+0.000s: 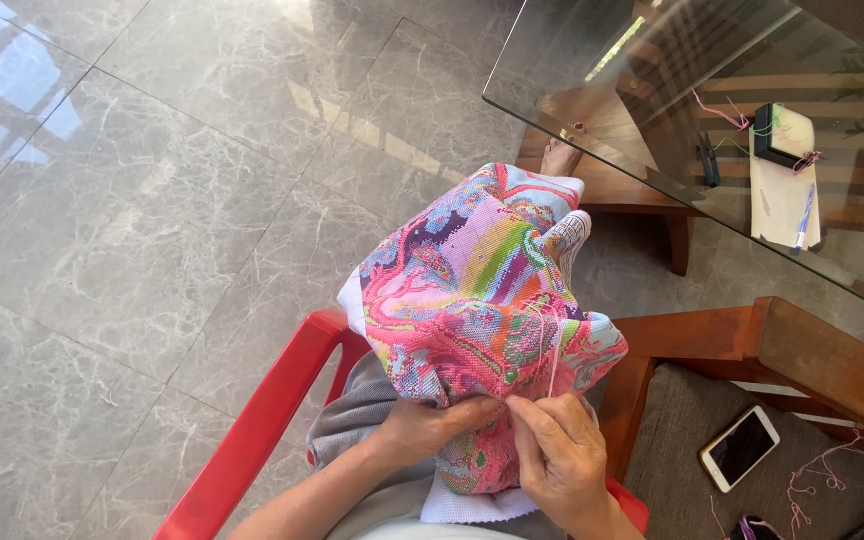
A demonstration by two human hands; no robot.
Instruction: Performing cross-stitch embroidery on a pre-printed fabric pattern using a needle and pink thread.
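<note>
A large cross-stitch cloth (472, 290) in pink, green, blue and purple lies bunched on my lap. My left hand (427, 428) grips its lower edge from beneath. My right hand (557, 455) pinches at the cloth beside it, fingers closed on what seems a needle, too small to make out. A pale thread (552, 350) runs up from those fingers across the fabric. I sit in a red plastic chair (262, 420).
A glass table (652, 150) at upper right carries a notepad (784, 195), a pen (804, 215), a small dark box (774, 135) and thread bits. A wooden chair (782, 350) at right holds a white phone (740, 447) and loose pink thread (822, 470). Grey marble floor (152, 200) stretches left.
</note>
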